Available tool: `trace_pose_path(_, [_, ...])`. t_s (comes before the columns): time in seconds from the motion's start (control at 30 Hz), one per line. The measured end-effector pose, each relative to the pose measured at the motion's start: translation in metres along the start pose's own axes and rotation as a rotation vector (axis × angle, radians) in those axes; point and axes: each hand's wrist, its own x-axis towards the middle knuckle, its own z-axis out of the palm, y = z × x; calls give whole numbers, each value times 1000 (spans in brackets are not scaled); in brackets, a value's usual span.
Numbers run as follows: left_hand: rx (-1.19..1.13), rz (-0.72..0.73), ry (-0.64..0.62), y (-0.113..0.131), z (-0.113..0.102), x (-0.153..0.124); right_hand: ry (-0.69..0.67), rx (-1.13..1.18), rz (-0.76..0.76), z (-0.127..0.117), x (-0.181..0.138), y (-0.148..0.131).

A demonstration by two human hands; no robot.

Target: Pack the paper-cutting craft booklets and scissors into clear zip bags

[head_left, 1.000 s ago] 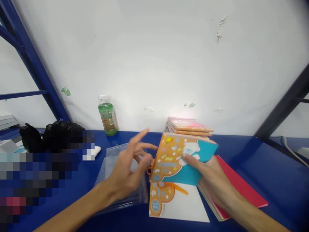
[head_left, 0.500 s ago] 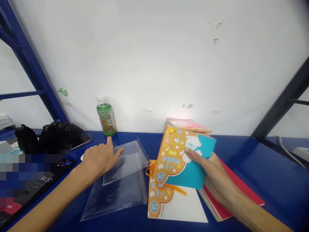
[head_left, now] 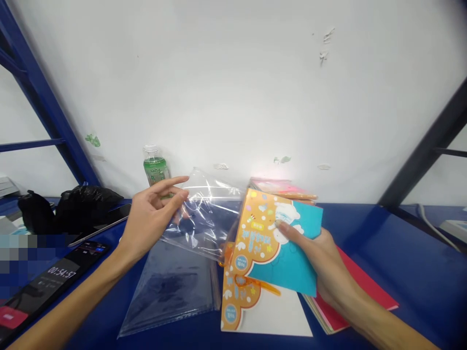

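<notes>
My left hand (head_left: 151,216) pinches a clear plastic bag (head_left: 204,216) by its left edge and holds it up above the blue table (head_left: 401,257). A stack of more clear bags (head_left: 171,291) lies flat below it. My right hand (head_left: 317,257) grips an orange and teal booklet (head_left: 277,248), tilted upright, its left edge meeting the lifted bag. Under the booklet lies a card with an orange scalloped edge and a white face (head_left: 270,311), with orange scissors (head_left: 255,284) on it.
A green drink bottle (head_left: 155,170) stands by the white wall. A pile of booklets (head_left: 284,189) sits behind, red sheets (head_left: 361,291) lie at the right. A black bag (head_left: 73,204) and phones (head_left: 51,279) are at the left. Blue frame posts rise on both sides.
My left hand has picked one clear bag off the stack and raised it toward the booklet. The right hand has kept the booklet almost still.
</notes>
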Motion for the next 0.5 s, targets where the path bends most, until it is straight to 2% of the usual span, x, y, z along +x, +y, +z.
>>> trace_pose_path(0.27, [-36, 212, 224, 3, 7, -9, -90, -151, -18, 0, 1, 6])
trace_pose_path(0.5, [-117, 150, 270, -2, 1, -3, -78, -152, 0, 0, 1, 6])
